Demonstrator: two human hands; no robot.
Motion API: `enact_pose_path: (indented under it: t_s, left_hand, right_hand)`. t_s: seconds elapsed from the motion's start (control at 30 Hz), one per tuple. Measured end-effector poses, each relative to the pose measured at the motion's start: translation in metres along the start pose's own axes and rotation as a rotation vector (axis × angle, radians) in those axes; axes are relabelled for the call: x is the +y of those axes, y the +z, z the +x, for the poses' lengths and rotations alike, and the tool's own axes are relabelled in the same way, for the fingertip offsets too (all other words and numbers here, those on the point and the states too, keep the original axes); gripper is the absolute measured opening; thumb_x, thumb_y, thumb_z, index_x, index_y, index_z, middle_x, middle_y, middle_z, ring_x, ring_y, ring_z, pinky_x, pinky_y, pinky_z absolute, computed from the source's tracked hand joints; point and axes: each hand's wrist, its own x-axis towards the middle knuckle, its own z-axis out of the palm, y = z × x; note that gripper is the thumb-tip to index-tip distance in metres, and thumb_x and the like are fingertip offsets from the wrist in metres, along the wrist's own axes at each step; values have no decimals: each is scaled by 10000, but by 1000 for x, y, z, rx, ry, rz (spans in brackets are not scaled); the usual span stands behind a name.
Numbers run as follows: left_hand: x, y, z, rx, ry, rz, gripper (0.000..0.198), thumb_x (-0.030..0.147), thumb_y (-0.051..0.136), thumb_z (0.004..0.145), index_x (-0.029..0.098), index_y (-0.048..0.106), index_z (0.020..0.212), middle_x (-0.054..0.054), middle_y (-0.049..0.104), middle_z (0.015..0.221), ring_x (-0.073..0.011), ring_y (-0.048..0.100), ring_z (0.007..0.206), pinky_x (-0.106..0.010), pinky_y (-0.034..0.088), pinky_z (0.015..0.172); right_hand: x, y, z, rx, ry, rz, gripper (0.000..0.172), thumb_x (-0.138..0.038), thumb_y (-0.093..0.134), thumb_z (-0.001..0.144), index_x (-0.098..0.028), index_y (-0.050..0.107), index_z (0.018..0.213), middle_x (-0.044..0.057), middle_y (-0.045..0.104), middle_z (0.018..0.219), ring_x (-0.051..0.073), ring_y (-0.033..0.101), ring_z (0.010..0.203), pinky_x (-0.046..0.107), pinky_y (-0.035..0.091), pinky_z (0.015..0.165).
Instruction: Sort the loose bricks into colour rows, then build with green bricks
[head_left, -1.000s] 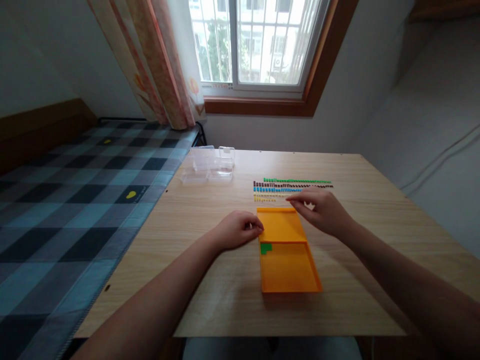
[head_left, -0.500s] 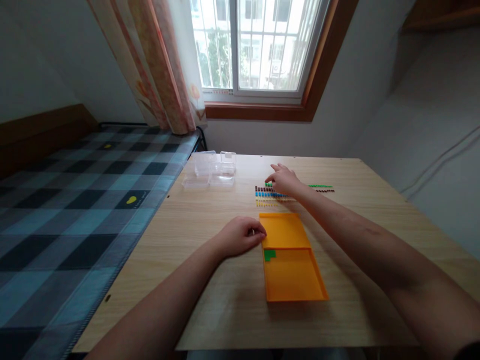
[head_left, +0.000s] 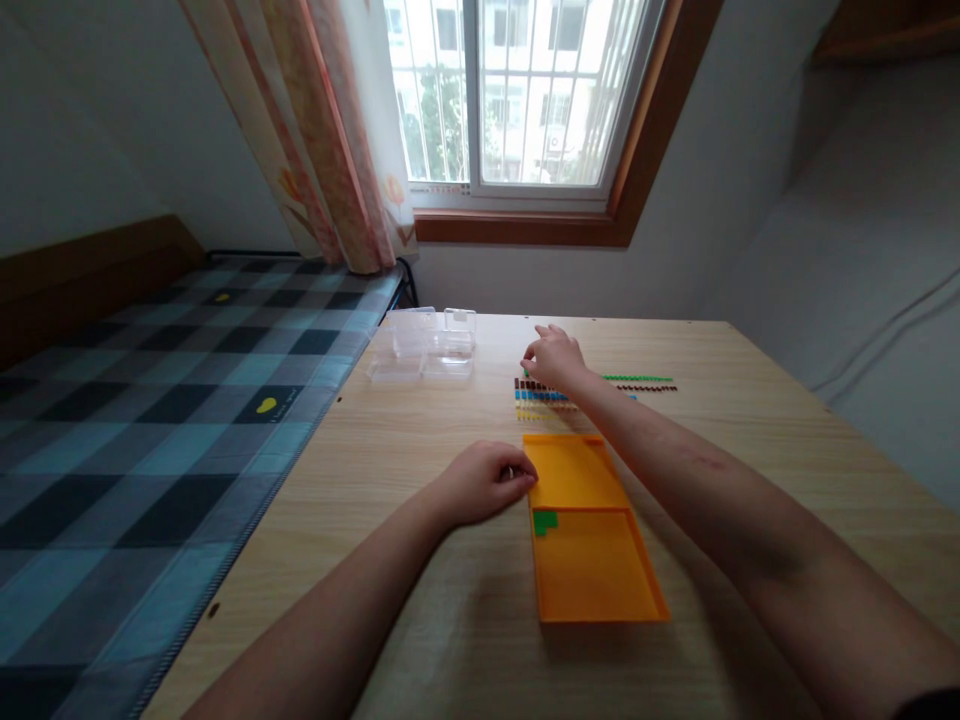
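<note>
My left hand point(head_left: 491, 482) is closed, its thumb and fingertips pinching the left edge of an open, hinged-looking orange box point(head_left: 600, 575) that lies flat on the table. A small patch of green pieces point(head_left: 544, 521) sits in the upper left corner of the box's near half. Farther off, my right hand point(head_left: 555, 358) is over the left end of a row of small green pieces point(head_left: 637, 379), fingers pinched at a green piece point(head_left: 526, 374). Below that row are rows of brown pieces point(head_left: 649, 388), blue pieces point(head_left: 536, 396) and yellow pieces point(head_left: 534, 413), partly hidden by my right hand and forearm.
Clear plastic boxes point(head_left: 424, 347) with open lids stand at the table's far left. The wooden table point(head_left: 420, 430) borders a bed with a checked cover point(head_left: 247, 420) on the left. A window point(head_left: 517, 100) and curtain point(head_left: 330, 130) are beyond.
My right hand has moved slightly left along the green row, its fingers now pinched at the row's end. My left hand stays on the box edge; the view has shifted a little.
</note>
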Motion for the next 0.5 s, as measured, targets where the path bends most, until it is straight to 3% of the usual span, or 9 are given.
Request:
enact_pose_path:
  t_s: [0.2,0.5]
  left_hand:
    - [-1,1,0,-2,-18,-6,137,186,630,874,164,765,880,-14,728,781,-116,605,669,-229,425,650]
    - [0,1,0,2,-5,-1,136,178,631,867,164,766,867,-15,727,777,-119,610,677,-230,424,653]
  right_hand:
    - [-9,-1,2,-67,56,-91,280,-387,676,881,-224,808,1067,126,558,1486,330,450,1350,435,398,1055]
    - [-16,-10,3,-37,1,-81,219,-279,632,921,-202,816,1012,131,729,1199,282,574,1158,363,429,959]
